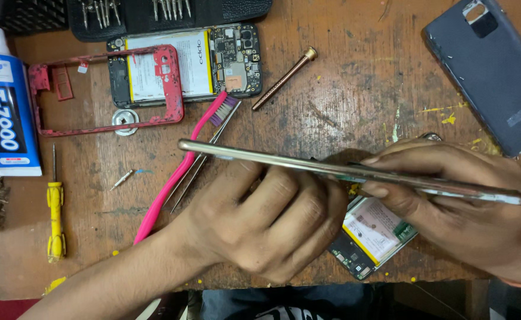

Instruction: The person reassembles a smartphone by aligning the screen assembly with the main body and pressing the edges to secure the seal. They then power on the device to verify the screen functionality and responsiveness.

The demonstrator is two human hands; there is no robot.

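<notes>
Both hands grip a thin phone panel [355, 173] seen edge-on, a pale strip running from the middle left to the right edge of the frame. The left hand [269, 222], lower centre, is curled into a loose fist with its fingers closed against the panel's underside. The right hand [462, 204], lower right, clamps the panel's right half, fingertips [374, 189] wrapped over its edge. Beneath the two hands an open phone [372, 234] lies on the table [343, 101], its battery and circuit board showing.

In the upper left of the frame a second open phone [213, 62] lies flat, with a red frame [103, 89] overlapping its left part. A pink toothbrush [180, 172] slants from there toward the left wrist, tweezers [198, 166] just beside it. A copper-coloured driver handle [284, 78] sits upper centre, a grey back cover [491, 65] in the upper right. At the left edge stand a glue tube [8, 106] and, below it, a yellow screwdriver [55, 213]. A bit case [165, 13] lies along the top.
</notes>
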